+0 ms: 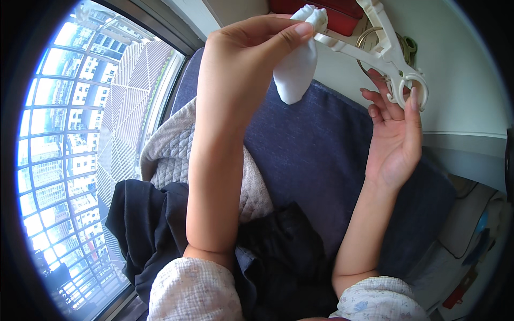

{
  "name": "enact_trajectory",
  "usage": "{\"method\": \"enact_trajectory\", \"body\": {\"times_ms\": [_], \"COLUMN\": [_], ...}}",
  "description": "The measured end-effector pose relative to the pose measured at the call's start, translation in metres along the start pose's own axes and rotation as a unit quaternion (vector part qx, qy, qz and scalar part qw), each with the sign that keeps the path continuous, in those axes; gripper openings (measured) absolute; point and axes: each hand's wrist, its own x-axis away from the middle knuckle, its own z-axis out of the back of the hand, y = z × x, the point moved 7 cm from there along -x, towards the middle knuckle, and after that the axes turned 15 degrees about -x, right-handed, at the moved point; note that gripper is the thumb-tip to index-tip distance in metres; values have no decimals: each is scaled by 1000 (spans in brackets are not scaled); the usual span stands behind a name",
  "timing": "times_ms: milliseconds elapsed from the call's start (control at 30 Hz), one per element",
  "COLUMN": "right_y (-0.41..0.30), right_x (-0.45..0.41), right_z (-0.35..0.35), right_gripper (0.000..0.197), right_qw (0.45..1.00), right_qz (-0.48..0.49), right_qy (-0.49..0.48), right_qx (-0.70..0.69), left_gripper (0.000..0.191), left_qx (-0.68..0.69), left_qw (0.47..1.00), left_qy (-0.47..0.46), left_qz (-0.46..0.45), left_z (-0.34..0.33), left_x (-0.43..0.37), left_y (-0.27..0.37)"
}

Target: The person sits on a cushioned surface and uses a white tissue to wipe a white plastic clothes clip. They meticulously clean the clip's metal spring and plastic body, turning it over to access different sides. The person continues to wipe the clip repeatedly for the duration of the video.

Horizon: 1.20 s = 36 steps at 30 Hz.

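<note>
My left hand (245,56) pinches a small white sock (296,76) near its upper end, between thumb and fingers. The sock hangs down with its rounded end free. Close beside it is the tip of one arm of a white plastic clothes hanger (381,56); whether sock and arm touch cannot be told. My right hand (391,140) holds the hanger by its curved, hook-like end, the thumb in front and fingers behind. Part of the hanger runs out of view at the top.
A barred window (64,132) fills the left side. Below my hands lie dark blue cloth (305,152), a grey quilted blanket (172,148) and black fabric (281,252). Behind the hanger are metal rings (363,44) and a red object (341,18); a pale wall (453,80) stands right.
</note>
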Motion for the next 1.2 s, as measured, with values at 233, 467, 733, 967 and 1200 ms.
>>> {"method": "enact_trajectory", "body": {"times_ms": [233,467,733,967,1200], "right_y": [4,7,9,9,9], "right_x": [-2,-4,-2,0,0], "right_z": [10,16,9,4,7], "right_gripper": [45,45,44,46,45], "right_qw": [991,980,985,995,993], "right_qz": [-49,-75,-78,-58,-63], "right_qy": [-15,-7,-8,19,28], "right_qx": [-121,-182,-155,-84,-99], "left_gripper": [48,52,50,48,48], "left_qx": [309,266,291,301,340], "left_qw": [941,956,946,943,923], "left_qy": [-107,-105,-71,-103,-162], "left_qz": [86,70,123,100,76], "left_z": [-18,-10,-10,-10,-17], "left_x": [-9,-10,-11,-2,-3], "left_y": [-18,-20,-22,-7,-8]}}
